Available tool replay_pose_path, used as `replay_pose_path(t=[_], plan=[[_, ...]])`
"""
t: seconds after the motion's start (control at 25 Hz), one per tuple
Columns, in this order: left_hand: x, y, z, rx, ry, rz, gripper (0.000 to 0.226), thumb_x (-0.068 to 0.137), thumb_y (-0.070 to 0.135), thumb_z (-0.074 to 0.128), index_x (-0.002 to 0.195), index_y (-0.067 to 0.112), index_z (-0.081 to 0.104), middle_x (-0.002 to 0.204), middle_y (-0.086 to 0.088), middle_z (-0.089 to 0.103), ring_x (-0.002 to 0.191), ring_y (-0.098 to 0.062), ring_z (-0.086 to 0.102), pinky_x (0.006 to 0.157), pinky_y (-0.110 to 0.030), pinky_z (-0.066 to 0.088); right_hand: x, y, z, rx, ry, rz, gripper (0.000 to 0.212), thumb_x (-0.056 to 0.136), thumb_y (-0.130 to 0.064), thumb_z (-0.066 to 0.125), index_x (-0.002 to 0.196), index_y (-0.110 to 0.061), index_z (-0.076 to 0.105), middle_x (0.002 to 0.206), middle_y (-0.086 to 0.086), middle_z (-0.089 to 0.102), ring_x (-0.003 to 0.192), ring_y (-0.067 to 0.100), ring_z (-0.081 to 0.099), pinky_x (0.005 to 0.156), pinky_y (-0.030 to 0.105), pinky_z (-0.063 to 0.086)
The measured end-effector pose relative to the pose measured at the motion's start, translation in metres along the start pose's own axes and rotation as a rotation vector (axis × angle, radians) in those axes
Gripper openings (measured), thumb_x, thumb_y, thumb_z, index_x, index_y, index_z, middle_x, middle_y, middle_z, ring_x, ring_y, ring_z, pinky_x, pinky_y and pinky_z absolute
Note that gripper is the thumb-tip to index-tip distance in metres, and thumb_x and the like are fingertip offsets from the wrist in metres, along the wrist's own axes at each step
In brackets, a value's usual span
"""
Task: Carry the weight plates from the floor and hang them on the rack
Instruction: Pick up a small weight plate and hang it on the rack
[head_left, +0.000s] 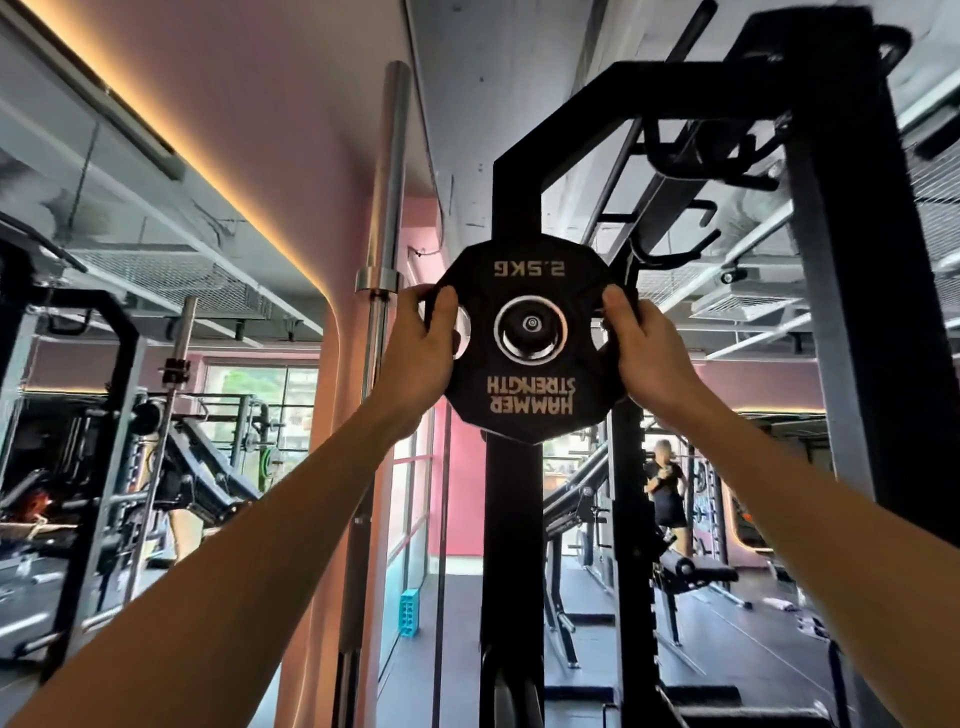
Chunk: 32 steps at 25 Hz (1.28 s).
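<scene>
The black many-sided rubber weight plate (530, 338) reads "2.5KG" at its 12 o'clock and "HAMMER STRENGTH" at its 6 o'clock, both upside down. It sits against the black steel rack upright (514, 519), its chrome-ringed hole around a peg end. The room is a gym with pink walls, a dark floor and a chrome barbell (382, 249) standing at the plate's 9 o'clock. The left hand (423, 353) grips the plate's 9 o'clock edge, the right hand (641, 348) its 3 o'clock edge.
</scene>
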<state>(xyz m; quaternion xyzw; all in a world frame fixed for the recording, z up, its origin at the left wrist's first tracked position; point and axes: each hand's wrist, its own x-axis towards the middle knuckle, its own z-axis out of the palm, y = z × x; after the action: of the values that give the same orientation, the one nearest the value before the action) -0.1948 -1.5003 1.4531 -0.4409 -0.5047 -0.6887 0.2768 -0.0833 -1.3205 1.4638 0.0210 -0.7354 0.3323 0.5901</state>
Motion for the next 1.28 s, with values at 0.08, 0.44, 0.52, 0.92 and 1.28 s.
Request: replay_pose_path(t=[0.08, 0.44, 0.52, 0.92, 1.28], plan=[[0.008, -0.018, 0.004, 0.001, -0.003, 0.008, 0.019, 0.104, 0.039, 0.040, 0.114, 0.023, 0.045, 0.072, -0.001, 0.051, 0.060, -0.009, 0.047, 0.049, -0.015, 0.038, 0.007, 0.014, 0.008, -0.007, 0.000, 0.004, 0.060, 0.098, -0.060, 0.034, 0.123, -0.010, 0.055, 0.098, 0.003, 0.065, 0.097, 0.024, 0.064, 0.092, 0.044, 0.050], [0.034, -0.083, 0.022, 0.020, -0.064, -0.017, 0.014, 0.105, 0.038, 0.037, 0.107, 0.024, 0.037, 0.073, -0.004, 0.048, 0.062, -0.012, 0.046, 0.051, -0.022, 0.040, 0.033, 0.061, 0.034, -0.129, -0.077, 0.048, 0.057, 0.103, -0.047, 0.028, 0.132, -0.002, 0.045, 0.094, 0.002, 0.056, 0.076, 0.010, 0.058, 0.052, 0.010, 0.041], [0.039, -0.094, 0.024, 0.040, -0.068, -0.023, 0.016, 0.104, 0.039, 0.036, 0.110, 0.024, 0.037, 0.074, -0.003, 0.050, 0.062, -0.012, 0.048, 0.053, -0.023, 0.042, 0.036, 0.068, 0.039, -0.144, -0.097, 0.078, 0.058, 0.104, -0.047, 0.027, 0.137, -0.002, 0.041, 0.103, 0.006, 0.057, 0.071, 0.002, 0.051, 0.038, 0.006, 0.036], [0.049, -0.116, 0.029, 0.058, -0.107, -0.042, 0.021, 0.105, 0.039, 0.036, 0.115, 0.021, 0.036, 0.074, -0.010, 0.052, 0.062, -0.018, 0.052, 0.057, -0.030, 0.045, 0.039, 0.081, 0.047, -0.147, -0.123, 0.125, 0.059, 0.103, -0.049, 0.026, 0.142, -0.006, 0.037, 0.129, 0.009, 0.053, 0.074, -0.003, 0.049, 0.046, 0.012, 0.035], [0.006, -0.111, 0.004, 0.204, -0.217, -0.215, 0.048, 0.105, 0.032, 0.039, 0.150, 0.026, 0.023, 0.097, -0.005, 0.067, 0.071, -0.025, 0.070, 0.057, -0.030, 0.058, -0.006, 0.097, 0.033, -0.187, -0.271, 0.253, 0.052, 0.101, -0.051, 0.033, 0.131, -0.009, 0.041, 0.099, 0.018, 0.066, 0.066, 0.026, 0.066, 0.048, 0.030, 0.051]])
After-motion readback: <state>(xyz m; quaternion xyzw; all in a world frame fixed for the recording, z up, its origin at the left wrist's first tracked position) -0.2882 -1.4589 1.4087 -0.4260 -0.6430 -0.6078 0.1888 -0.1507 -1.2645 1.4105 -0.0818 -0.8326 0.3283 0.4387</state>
